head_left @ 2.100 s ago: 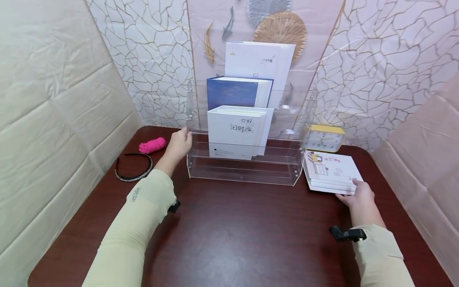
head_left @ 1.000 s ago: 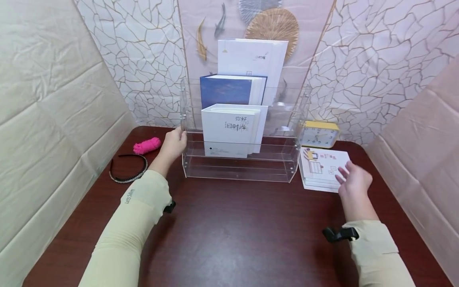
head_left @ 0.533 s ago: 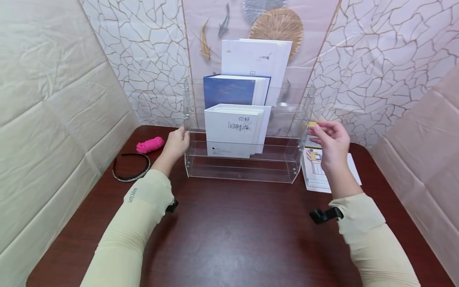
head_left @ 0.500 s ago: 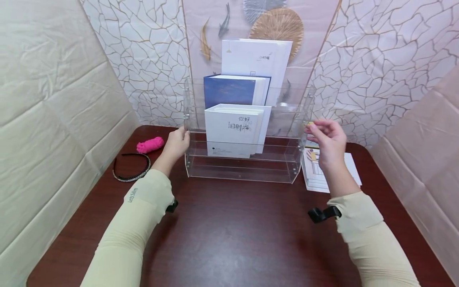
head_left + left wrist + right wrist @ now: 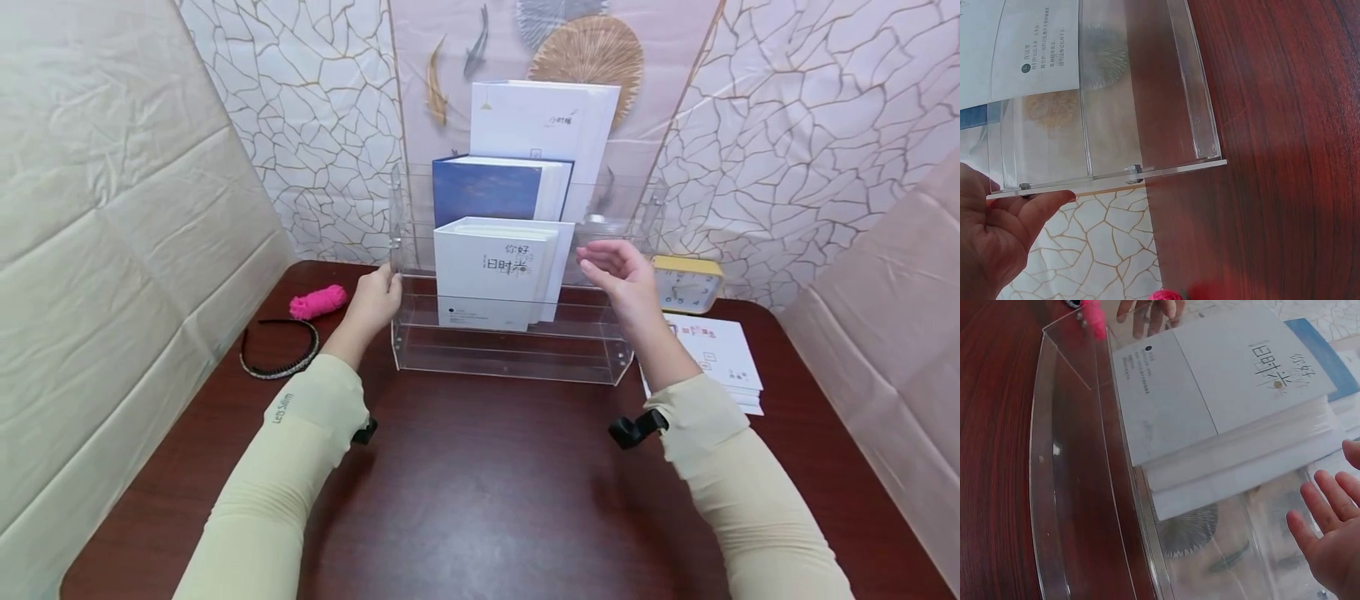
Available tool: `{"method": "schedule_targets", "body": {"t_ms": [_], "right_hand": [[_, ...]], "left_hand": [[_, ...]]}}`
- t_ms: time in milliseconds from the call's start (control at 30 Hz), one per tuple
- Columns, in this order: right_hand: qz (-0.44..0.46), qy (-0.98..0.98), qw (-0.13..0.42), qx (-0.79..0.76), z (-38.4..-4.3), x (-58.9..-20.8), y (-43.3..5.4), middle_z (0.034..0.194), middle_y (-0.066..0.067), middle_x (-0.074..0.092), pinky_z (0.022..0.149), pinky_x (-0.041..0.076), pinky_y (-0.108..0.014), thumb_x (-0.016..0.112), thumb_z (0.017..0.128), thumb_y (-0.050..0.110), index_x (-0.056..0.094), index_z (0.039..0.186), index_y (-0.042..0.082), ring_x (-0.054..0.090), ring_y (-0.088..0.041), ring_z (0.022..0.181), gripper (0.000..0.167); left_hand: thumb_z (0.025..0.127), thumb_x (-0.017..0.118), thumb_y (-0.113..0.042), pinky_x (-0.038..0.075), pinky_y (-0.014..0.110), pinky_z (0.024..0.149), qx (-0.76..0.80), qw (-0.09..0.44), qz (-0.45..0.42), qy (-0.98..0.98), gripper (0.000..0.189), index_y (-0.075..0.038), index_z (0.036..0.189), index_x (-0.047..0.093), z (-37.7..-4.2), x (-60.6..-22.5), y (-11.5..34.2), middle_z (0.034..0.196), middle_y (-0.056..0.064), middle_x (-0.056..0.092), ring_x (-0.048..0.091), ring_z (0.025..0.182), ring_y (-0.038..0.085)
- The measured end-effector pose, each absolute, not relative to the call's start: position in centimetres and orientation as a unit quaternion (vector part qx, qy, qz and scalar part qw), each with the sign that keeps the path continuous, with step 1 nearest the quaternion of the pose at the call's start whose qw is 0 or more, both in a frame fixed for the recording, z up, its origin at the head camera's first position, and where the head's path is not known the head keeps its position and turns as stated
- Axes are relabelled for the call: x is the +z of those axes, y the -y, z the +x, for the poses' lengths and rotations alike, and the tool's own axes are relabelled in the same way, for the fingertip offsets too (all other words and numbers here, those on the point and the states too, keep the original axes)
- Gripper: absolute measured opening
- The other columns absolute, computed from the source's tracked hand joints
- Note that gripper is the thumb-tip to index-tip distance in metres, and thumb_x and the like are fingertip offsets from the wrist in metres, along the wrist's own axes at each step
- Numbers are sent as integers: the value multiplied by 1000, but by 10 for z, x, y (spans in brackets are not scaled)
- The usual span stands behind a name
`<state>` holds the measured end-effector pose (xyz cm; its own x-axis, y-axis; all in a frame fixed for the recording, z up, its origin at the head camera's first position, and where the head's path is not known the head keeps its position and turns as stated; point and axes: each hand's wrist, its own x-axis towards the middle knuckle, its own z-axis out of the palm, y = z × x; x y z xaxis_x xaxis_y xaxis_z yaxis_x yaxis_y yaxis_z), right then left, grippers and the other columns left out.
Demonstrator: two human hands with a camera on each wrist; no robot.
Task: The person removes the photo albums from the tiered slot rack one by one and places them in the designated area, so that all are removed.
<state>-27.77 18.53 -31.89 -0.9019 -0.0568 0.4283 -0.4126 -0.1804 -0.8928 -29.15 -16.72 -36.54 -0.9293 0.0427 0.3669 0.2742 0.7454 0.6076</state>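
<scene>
A clear acrylic book rack [image 5: 510, 364] stands on the table with its tiers rising toward the wall. In the front tier leans a white book [image 5: 487, 279]; behind it are a blue-covered book [image 5: 486, 190] and a taller white book [image 5: 540, 117]. My left hand [image 5: 372, 302] grips the rack's left side panel, its fingers bent around the edge in the left wrist view. My right hand [image 5: 626, 279] hovers in front of the rack's right half, fingers loosely spread and holding nothing. Its fingertips [image 5: 1297, 522] are apart from the white book's page side.
A yellow alarm clock [image 5: 687, 285] stands right of the rack, behind a stack of white books [image 5: 727, 358] partly hidden by my right forearm. Left of my left hand lie a pink yarn bundle [image 5: 318, 302] and a black headband [image 5: 279, 372]. Fabric-covered walls enclose the dark table [image 5: 480, 483].
My right hand has left the corner of the book stack, risen past the clock and rack's right side, and moved left toward the front white book. The left hand keeps its grip.
</scene>
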Motion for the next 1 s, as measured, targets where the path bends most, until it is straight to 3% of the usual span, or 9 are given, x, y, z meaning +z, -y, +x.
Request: {"method": "schedule_targets", "body": {"t_ms": [300, 533, 1000], "right_hand": [[173, 664, 133, 715, -285, -323, -176, 101, -13, 65, 80, 48, -22, 65, 82, -8, 52, 111, -13, 61, -15, 90, 32], [163, 682, 138, 699, -288, -325, -169, 101, -14, 64, 80, 48, -24, 69, 78, -9, 53, 112, -9, 59, -20, 93, 37], [147, 678, 139, 707, -290, -336, -148, 96, -5, 64, 76, 47, -24, 74, 74, -7, 55, 109, -3, 59, -18, 88, 40]], "left_hand": [[95, 44, -7, 44, 49, 83, -338, 174, -93, 920, 18, 7, 101, 55, -293, -367, 164, 93, 27, 63, 59, 92, 40], [95, 44, -7, 44, 49, 82, -335, 178, -93, 921, 17, 6, 97, 55, -294, -365, 163, 90, 26, 63, 59, 91, 39], [95, 44, -7, 44, 48, 82, -334, 174, -86, 922, 17, 6, 97, 55, -291, -364, 166, 91, 26, 63, 59, 89, 38]]}}
